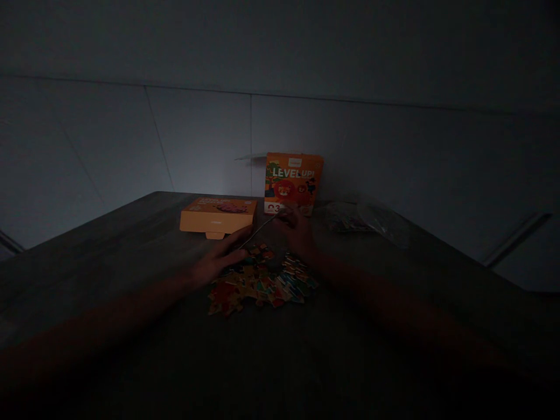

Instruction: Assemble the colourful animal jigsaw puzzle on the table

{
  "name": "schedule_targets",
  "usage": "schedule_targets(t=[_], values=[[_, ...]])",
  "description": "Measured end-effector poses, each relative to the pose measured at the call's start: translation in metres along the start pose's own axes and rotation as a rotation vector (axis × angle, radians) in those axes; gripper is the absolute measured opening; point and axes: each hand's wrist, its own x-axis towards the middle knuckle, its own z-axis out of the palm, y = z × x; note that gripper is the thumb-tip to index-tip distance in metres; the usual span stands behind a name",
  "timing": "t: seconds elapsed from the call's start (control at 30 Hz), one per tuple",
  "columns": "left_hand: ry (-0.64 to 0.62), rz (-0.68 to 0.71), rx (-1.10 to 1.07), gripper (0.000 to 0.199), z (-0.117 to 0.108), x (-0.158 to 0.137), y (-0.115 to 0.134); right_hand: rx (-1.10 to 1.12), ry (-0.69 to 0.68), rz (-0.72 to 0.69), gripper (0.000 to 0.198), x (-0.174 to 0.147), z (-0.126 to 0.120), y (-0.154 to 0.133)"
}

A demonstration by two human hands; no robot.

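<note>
The view is very dark. Between my hands slants a thin, flat piece [261, 226] with a pale edge, seen almost edge-on; its kind I cannot make out. At its lower left end is my left hand [223, 252], fingers stretched along it and the thumb on the near side. My right hand [294, 226] pinches its upper right end, with the fingers curled. Just below both hands lies a heap of colourful jigsaw puzzle pieces [258, 283], some overlapping. The left thumb is close above the heap's far edge.
An orange box [217, 220] lies behind my left hand, its flap toward me. Another orange box marked LEVEL UP! [294, 175] stands upright at the back near the white wall [201, 140]. A clear plastic bag [371, 219] with contents lies right on the dark table [144, 239].
</note>
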Motion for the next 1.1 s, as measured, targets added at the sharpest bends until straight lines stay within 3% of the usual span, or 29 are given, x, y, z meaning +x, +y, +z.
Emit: schedule_targets(t=[0.1,0.23,0.37,0.7,0.93,1.1], values=[[-0.028,0.024,0.116,0.068,0.002,0.0,0.003,0.282,-0.1,0.134,0.092,-0.012,0.019,-0.013],[-0.064,0.068,0.18,0.072,0.002,0.0,0.004,0.373,-0.324,0.098,0.105,-0.03,0.039,-0.023],[-0.084,0.115,0.197,0.076,0.0,0.001,-0.002,0.344,-0.345,0.049,0.103,-0.034,0.042,-0.024],[-0.16,0.2,0.384,0.094,-0.011,0.003,-0.015,0.399,-0.366,0.111,0.088,-0.033,0.037,-0.028],[-0.201,0.141,0.092,0.072,-0.01,0.004,-0.013,0.471,-0.389,0.15,0.089,-0.034,0.036,-0.032],[-0.237,0.154,-0.005,0.074,-0.008,0.004,-0.011,0.46,-0.38,0.166,0.093,-0.034,0.035,-0.033]])
